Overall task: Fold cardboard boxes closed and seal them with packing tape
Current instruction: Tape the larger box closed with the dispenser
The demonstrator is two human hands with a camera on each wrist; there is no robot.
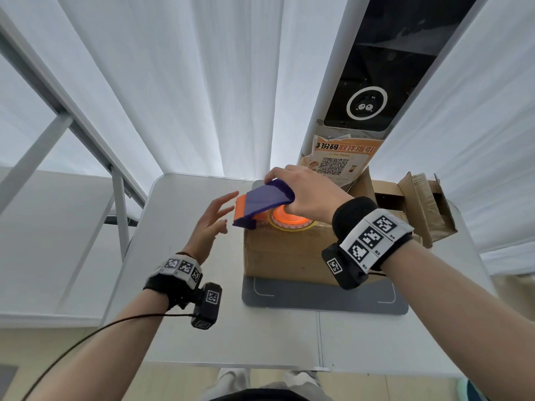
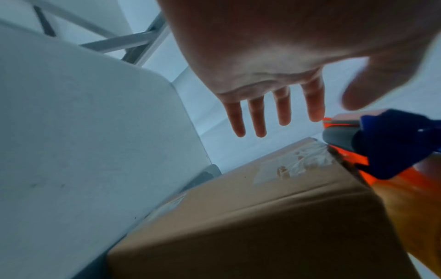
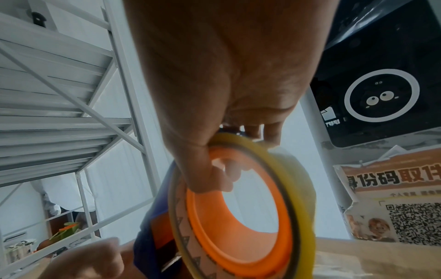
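Observation:
A closed cardboard box (image 1: 283, 253) stands on a grey mat (image 1: 324, 299) on the white table. My right hand (image 1: 301, 192) grips a purple and orange tape dispenser (image 1: 260, 204) over the box's top left edge; its thumb hooks through the orange core of the yellowish tape roll (image 3: 238, 203). My left hand (image 1: 212, 224) hovers with spread fingers just left of the dispenser's front end, holding nothing. In the left wrist view the left fingers (image 2: 281, 109) reach toward the dispenser (image 2: 393, 141), above a patch of clear tape (image 2: 298, 162) stuck on the box's side (image 2: 262, 217).
A second box with open, torn flaps (image 1: 417, 204) stands behind the first at the right. A pillar with an orange QR notice (image 1: 335, 163) rises beyond the table's far edge. A white metal rack (image 1: 86, 140) is at the left. Bare table (image 1: 231, 337) lies near me.

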